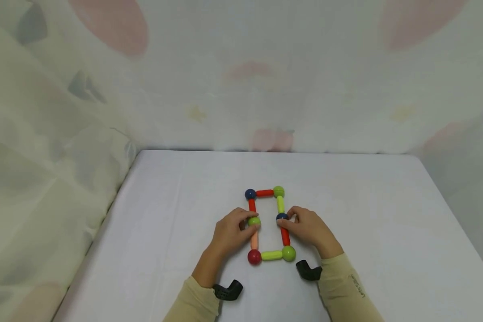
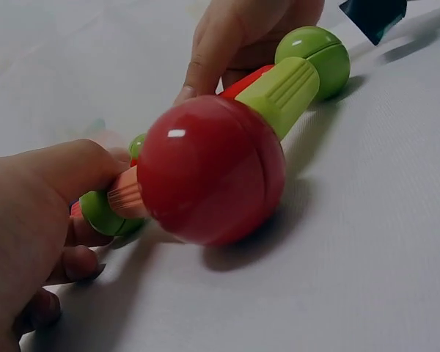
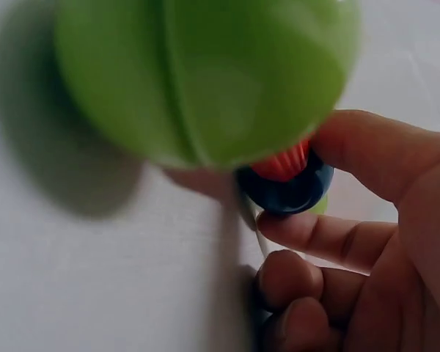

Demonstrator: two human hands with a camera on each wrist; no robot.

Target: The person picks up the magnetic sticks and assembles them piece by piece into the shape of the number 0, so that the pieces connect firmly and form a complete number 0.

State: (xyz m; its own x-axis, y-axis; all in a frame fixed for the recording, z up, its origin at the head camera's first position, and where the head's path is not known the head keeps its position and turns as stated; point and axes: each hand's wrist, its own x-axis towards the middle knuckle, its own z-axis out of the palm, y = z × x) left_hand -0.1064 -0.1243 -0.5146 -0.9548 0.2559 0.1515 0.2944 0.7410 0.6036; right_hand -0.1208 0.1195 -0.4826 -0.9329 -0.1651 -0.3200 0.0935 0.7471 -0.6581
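A rectangular frame of balls joined by short rods lies in front of me on the white table. My left hand pinches the green ball midway along the left side, between a red rod and a peach rod. Opposite, my right hand pinches the blue ball, between a yellow-green rod and a red rod. The near corners are a red ball and a green ball, linked by a yellow-green rod.
At the far end, a blue ball and a green ball are joined by a red rod. Black wrist mounts stick out near both sleeves. Patterned cloth stands behind the table and along its sides.
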